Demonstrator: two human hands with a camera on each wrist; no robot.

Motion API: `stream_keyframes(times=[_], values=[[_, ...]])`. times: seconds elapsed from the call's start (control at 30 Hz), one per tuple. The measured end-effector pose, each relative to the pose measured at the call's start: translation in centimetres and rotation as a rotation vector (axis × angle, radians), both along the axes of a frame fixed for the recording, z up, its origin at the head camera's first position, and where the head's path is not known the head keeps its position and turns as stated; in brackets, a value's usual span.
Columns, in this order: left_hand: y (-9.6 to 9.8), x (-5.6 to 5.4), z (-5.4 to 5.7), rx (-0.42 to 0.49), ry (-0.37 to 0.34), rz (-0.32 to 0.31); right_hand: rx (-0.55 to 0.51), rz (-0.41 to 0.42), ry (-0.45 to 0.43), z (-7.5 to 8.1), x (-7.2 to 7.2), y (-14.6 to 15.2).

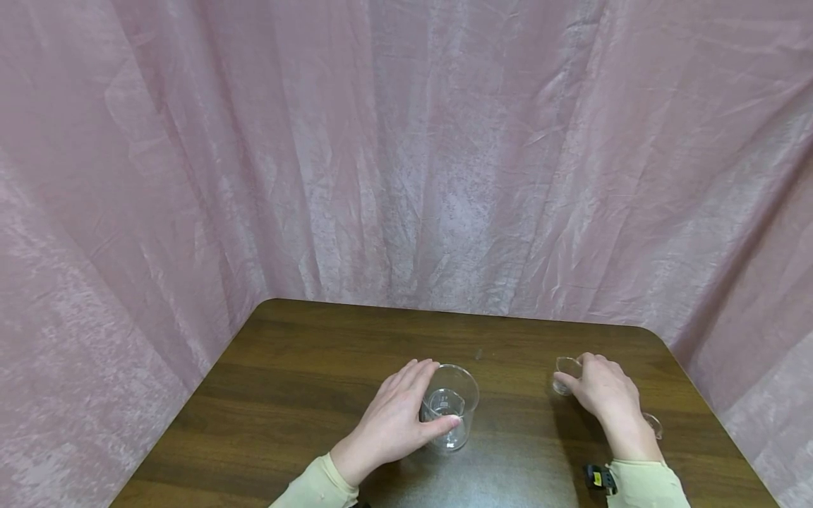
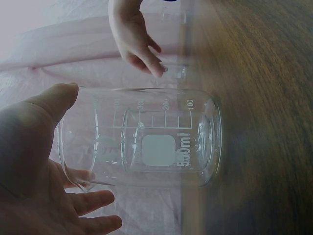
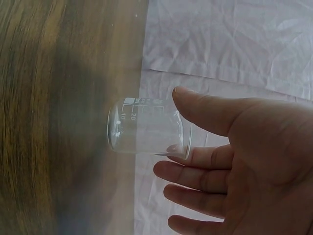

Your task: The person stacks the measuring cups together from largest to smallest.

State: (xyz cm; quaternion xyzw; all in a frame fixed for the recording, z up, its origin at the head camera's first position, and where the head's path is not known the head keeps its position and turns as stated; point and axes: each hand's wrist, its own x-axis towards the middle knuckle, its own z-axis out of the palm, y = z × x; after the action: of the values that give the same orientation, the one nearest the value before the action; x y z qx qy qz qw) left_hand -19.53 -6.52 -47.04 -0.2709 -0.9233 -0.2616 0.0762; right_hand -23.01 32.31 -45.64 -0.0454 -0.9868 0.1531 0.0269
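Note:
A large clear glass beaker (image 1: 468, 395) marked 500 ml stands upright on the table, with a smaller beaker (image 1: 444, 405) nested inside it. My left hand (image 1: 396, 416) holds the large beaker near its rim, thumb on one side and fingers on the other. In the left wrist view the white scale of the large beaker (image 2: 208, 139) shows clearly. Off to the right, my right hand (image 1: 603, 391) grips a small graduated beaker (image 1: 562, 382) by its upper part. The right wrist view shows thumb and index finger on opposite sides of this small beaker (image 3: 144, 129).
Another small clear glass piece (image 1: 654, 426) sits beside the right wrist, partly hidden by it. The brown wooden table (image 1: 305, 353) has rounded far corners, and a pink curtain (image 1: 406, 176) hangs behind and along the sides.

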Motion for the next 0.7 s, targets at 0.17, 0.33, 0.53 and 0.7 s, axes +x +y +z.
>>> stream_keyframes(times=[0.17,0.33,0.53,0.7], values=[[0.0,0.0,-0.1,0.001,0.004,-0.002,0.004,0.005,0.011,0.1,0.0,-0.2],[0.0,0.0,-0.1,0.003,0.008,-0.004,0.001,0.006,0.027,0.4,0.1,-0.6],[-0.1,0.0,-0.1,0.002,0.011,-0.004,0.004,0.011,0.05,1.0,0.2,-1.1],[-0.1,0.0,-0.1,0.0,0.009,-0.003,-0.001,0.028,0.082,1.4,0.5,-1.7]])
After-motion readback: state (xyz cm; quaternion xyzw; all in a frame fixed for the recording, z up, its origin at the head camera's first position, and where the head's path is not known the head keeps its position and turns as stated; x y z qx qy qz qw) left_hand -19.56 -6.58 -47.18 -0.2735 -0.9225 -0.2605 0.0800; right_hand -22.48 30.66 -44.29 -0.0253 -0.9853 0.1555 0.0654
